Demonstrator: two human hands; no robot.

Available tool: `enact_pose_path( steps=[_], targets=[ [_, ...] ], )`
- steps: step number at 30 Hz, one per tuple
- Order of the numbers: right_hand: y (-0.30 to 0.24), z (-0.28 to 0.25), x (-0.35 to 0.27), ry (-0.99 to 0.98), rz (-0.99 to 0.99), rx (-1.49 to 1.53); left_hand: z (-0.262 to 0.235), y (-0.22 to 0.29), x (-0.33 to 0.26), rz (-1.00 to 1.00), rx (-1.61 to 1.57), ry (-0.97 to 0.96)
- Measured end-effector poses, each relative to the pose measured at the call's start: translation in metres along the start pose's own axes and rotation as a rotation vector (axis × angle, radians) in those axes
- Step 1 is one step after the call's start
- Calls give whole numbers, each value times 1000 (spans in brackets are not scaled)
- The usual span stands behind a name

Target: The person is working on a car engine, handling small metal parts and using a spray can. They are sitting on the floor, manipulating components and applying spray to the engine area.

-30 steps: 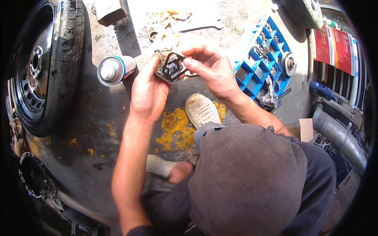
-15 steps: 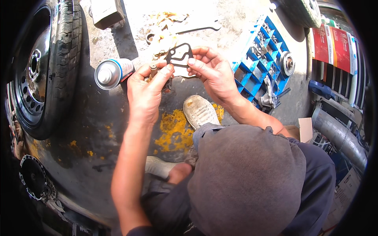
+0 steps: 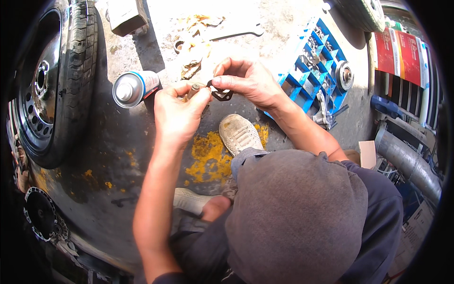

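Observation:
My left hand (image 3: pixel 176 112) is closed around a small brass-coloured cylinder (image 3: pixel 194 89), whose rounded end sticks up between thumb and fingers. A thin black gasket (image 3: pixel 223 98) with cut-out openings is tilted between my two hands. Its right side is pinched by the thumb and fingers of my right hand (image 3: pixel 253 84). The gasket's left edge meets my left thumb tip; whether the left fingers grip it too, I cannot tell. Just left of my left hand stands a spray can (image 3: pixel 136 88) with a blue rim. Below both hands is a light, stained shoe (image 3: pixel 240 135).
A blue compartment tray (image 3: pixel 302 90) of small metal parts lies right, with a round metal pulley (image 3: pixel 345 75) on its edge. A wrench (image 3: pixel 243 33) and stained crumpled paper (image 3: pixel 191 67) lie ahead. A wheel (image 3: pixel 80 80) stands left; a box (image 3: pixel 126 18) sits far left.
The gasket has turned from facing up to a steeper tilt and dropped slightly. My right thumb has shifted left along it, and the cylinder has tipped a little to the right.

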State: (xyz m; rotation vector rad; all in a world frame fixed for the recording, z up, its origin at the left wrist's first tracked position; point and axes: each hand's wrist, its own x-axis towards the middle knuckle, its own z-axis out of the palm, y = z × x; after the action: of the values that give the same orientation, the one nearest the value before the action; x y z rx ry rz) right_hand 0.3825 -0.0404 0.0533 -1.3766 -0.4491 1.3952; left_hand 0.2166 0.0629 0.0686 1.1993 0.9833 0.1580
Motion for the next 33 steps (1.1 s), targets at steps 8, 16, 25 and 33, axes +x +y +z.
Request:
enact_pose_path(
  steps=[8,16,25,33],
  targets=[
    [-21,-18,3,-483,-103,-959,-4,6,-3,-23,479,-214],
    [-6,-4,-8,-359,61,-850,-24,-8,3,-110,322,-276],
    [10,-8,10,-50,126,-131,-34,4,3,-83,240,-317],
    [32,-29,18,206,-297,-1136,-37,-4,5,-194,86,-200]
  ],
)
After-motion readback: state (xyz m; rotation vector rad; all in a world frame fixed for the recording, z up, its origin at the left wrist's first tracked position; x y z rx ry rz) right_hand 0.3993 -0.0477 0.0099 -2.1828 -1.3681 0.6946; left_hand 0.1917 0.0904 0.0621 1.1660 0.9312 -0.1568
